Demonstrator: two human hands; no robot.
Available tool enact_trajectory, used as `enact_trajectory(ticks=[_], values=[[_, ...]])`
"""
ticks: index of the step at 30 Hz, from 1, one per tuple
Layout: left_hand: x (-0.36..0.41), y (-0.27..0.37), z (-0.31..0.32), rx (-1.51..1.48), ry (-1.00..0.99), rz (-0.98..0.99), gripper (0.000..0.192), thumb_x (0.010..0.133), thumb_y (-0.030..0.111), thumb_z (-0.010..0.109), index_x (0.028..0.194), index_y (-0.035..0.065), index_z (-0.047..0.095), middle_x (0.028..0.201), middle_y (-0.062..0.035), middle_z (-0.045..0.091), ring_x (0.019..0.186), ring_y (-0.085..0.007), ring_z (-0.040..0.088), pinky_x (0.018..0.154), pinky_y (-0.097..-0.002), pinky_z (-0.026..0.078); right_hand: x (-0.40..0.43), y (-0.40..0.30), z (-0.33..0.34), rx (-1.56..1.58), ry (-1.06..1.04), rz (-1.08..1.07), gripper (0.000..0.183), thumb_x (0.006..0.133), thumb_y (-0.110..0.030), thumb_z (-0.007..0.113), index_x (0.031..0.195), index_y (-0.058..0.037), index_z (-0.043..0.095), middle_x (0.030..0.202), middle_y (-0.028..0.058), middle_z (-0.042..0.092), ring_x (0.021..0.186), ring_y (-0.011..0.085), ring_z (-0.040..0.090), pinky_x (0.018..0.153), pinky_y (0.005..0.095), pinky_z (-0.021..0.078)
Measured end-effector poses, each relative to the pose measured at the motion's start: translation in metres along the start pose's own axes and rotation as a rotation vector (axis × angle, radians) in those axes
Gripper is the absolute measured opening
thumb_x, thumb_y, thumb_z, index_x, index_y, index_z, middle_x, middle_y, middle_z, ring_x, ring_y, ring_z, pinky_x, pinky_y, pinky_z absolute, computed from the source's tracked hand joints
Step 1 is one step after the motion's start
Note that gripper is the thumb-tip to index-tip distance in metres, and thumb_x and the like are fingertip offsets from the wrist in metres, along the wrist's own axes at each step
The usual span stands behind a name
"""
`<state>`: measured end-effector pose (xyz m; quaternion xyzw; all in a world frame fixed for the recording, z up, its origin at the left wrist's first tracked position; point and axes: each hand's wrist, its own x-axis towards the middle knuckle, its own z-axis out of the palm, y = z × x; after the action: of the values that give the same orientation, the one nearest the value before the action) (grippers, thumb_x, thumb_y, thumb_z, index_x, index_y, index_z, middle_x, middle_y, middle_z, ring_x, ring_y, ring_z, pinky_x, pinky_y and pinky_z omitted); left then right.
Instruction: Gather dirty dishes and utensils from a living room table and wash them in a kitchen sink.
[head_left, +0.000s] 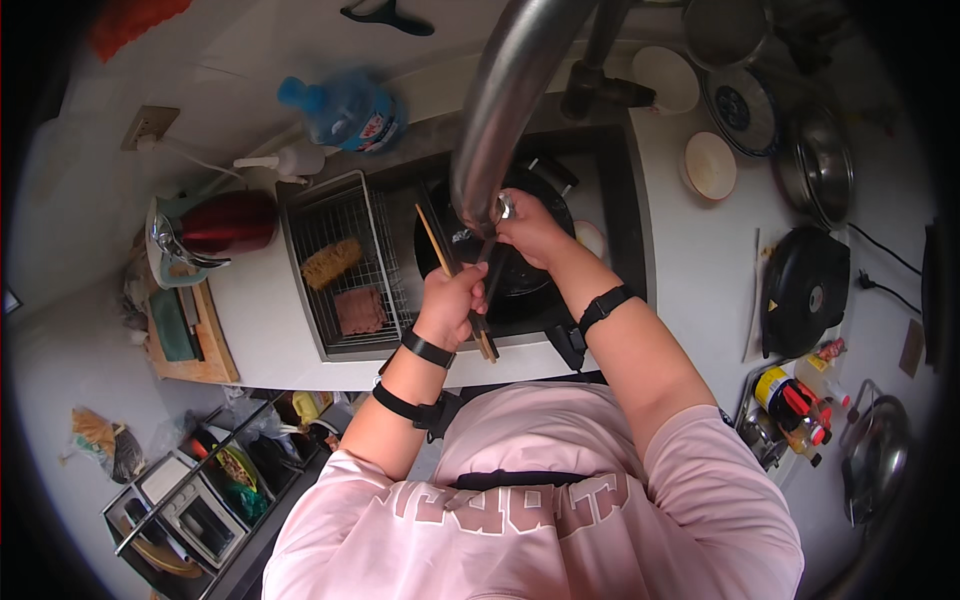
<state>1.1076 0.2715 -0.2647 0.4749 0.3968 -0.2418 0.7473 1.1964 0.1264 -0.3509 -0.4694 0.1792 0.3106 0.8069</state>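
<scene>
Several chopsticks (433, 236), light wooden and dark ones, are gripped in my left hand (450, 300), pointing up and down across the sink (642, 225). My right hand (532, 229) is at the mouth of the metal faucet (502, 97), its fingers closed on a small shiny metal piece (505, 205). Whether that is a utensil or part of the faucet, I cannot tell. Below both hands a round black pan (536, 279) lies in the sink, partly hidden by the faucet and hands. A small white bowl (591, 237) shows beside my right wrist.
A wire basket (390, 262) in the sink's left side holds a yellow scrubber (331, 264) and a pink cloth (360, 311). A red kettle (229, 219) and a knife (189, 315) on a cutting board lie left. Bowls (709, 166) and a black appliance (802, 292) stand right.
</scene>
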Motion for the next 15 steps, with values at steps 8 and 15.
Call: enact_trajectory(ticks=[8,15], values=[[-0.005,-0.006,0.009,0.032,-0.059,0.028,0.02,0.096,0.008,0.067,0.078,0.0052,0.057,0.059,-0.0016,0.051,0.044,-0.0146,0.045,0.044,-0.0299,0.04,-0.002,-0.01,0.007,-0.093,0.115,-0.019,0.01,0.101,0.0,0.055,0.109,0.0039,0.058,0.095,0.0176,0.068,0.078,0.0263,0.072,0.074,0.035,0.0624],[-0.006,0.01,0.009,-0.003,-0.035,0.056,0.018,0.095,0.006,0.067,0.08,0.0081,0.057,0.059,-0.0002,0.051,0.044,-0.0117,0.043,0.045,-0.0277,0.038,-0.009,-0.009,0.003,0.107,-0.082,-0.09,0.026,0.1,0.003,0.053,0.126,0.0044,0.052,0.12,0.0214,0.065,0.105,0.0281,0.068,0.095,0.0383,0.0576]])
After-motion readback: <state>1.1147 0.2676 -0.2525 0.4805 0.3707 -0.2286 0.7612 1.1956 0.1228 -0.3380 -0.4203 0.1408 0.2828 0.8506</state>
